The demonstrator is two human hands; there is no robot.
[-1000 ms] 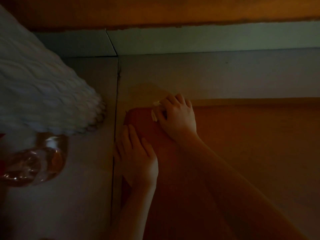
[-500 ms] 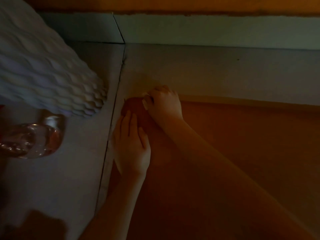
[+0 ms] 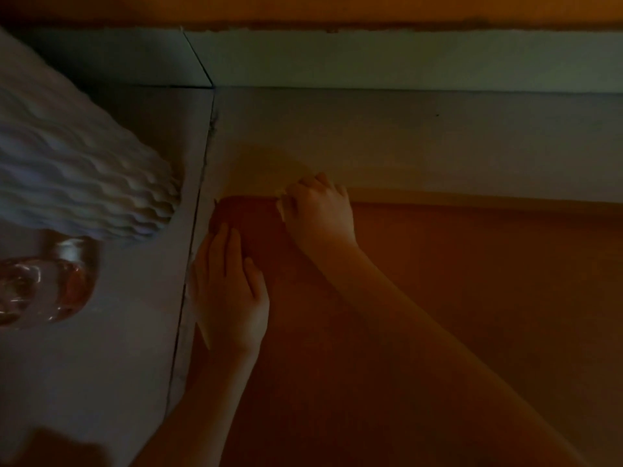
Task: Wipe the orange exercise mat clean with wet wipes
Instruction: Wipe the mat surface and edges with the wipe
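Atop orange mat (image 3: pixel 455 281), right hand (image 3: pixel 320 214) around wet wipe (image 3: pixel 280 206)

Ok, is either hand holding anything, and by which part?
The right hand grips a wet wipe under its curled fingers; only the wipe's edge shows. The left hand lies flat on the mat, holding nothing.

The left grip (image 3: pixel 229 291) and the right grip (image 3: pixel 320 214) are bare. The left forearm (image 3: pixel 202 399) and right forearm (image 3: pixel 421 332) are bare too, down to the frame's lower edge.
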